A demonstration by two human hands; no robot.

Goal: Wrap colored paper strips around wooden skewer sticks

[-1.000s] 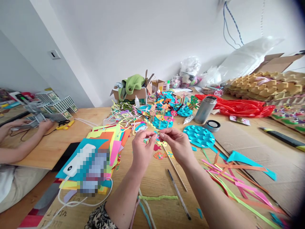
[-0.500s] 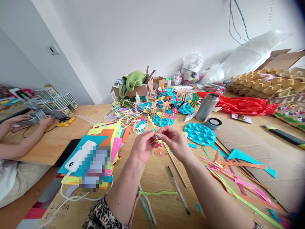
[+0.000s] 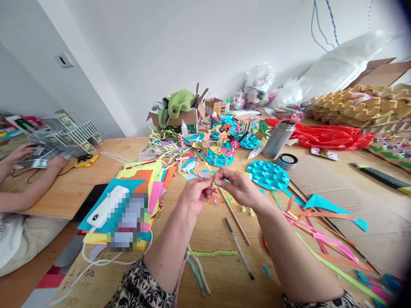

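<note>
My left hand and my right hand meet above the middle of the table, fingertips pinched together. Between them is a pale yellow fuzzy strip, mostly hidden by the fingers. Just beyond and below the fingers lie paper fish, including an orange fish and a yellow fish. A thin wooden stick runs from near my right fingers toward me. Nearer me are a pen and a light green fuzzy strip.
Coloured paper with a white power bank lies left. A blue scalloped disc, a steel bottle and paper strips are right. At far left, a person's hands handle a grey model.
The yellow strip that stretched up beyond my fingers now shows much less. Small yellow curls are now visible beside my right wrist. The view has shifted slightly.
</note>
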